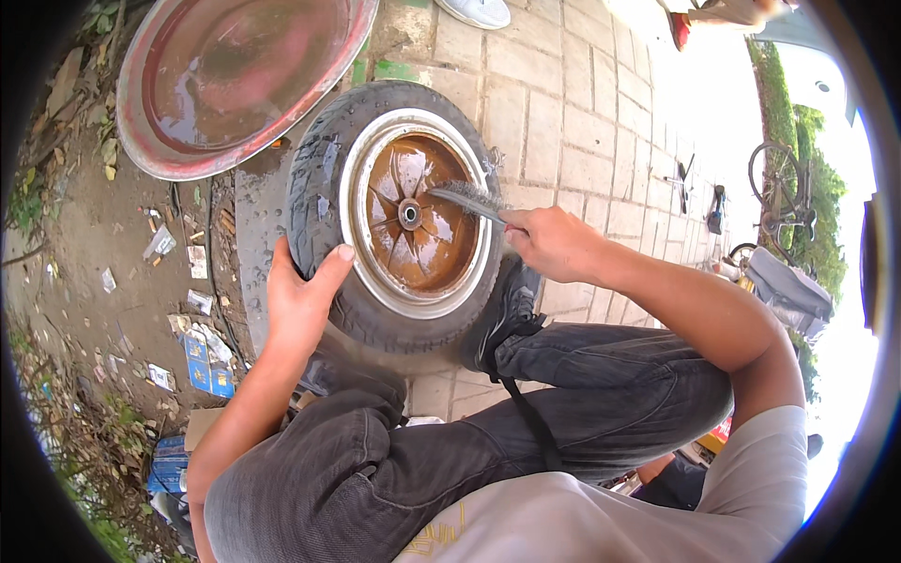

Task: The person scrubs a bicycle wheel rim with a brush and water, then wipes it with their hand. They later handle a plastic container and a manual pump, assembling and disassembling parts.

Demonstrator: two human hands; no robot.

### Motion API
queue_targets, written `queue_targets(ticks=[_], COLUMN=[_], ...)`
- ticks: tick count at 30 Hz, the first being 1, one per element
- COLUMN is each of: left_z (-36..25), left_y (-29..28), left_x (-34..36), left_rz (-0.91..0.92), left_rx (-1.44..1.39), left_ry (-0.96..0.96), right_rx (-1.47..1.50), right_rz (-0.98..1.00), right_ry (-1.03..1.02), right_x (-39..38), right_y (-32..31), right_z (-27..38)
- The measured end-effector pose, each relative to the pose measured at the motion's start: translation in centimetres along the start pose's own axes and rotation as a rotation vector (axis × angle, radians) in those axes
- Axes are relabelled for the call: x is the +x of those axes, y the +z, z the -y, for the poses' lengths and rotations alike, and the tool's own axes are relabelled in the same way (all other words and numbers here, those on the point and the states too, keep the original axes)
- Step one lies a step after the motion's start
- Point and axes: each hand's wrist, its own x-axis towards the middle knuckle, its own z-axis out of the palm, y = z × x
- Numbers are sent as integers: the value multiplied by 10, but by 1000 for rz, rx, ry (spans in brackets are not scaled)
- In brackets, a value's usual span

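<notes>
A small wheel with a black tyre (319, 197) stands tilted in front of me, its pale rim (361, 249) worn and wet. Brown, shiny liquid or wet rust covers the spoked middle (432, 249) around the hub hole. My left hand (305, 291) grips the tyre's near left edge, thumb on the sidewall by the rim and fingers round the tread. In my right hand (554, 242) is the handle of a wire brush (466, 201). Its bristles show along the upper edge, and its tip reaches over the wheel's middle, near the hub; contact is hard to tell.
A large reddish basin (150, 155) of murky water stands far left. Litter and a blue box (208, 364) lie on dirt at left. Paving (526, 113) spreads right, with a bicycle (779, 188) farther off. Other people's shoes (477, 11) show at the top.
</notes>
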Motion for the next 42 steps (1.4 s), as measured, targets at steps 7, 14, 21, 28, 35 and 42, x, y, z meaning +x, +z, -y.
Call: queue_targets(ticks=[7, 14, 21, 28, 35, 42], left_z=[-8, -9, -3, -20, -4, 7], left_y=[1, 11, 17, 37, 32, 31], left_x=[-7, -13, -18, -28, -26, -32], left_rz=[48, 1, -62, -205, -240, -227], left_rx=[-11, 124, 62, 55, 140, 59], left_ry=[-86, 6, 12, 14, 98, 106], right_rx=[899, 362, 398, 603, 457, -516], right_rz=[-171, -611, -453, -348, -399, -344], right_ry=[353, 61, -134, 12, -172, -344], right_x=[-23, 13, 20, -2, -7, -6], right_y=[62, 116, 70, 75, 67, 16], right_z=[24, 11, -28, -18, -38, -20])
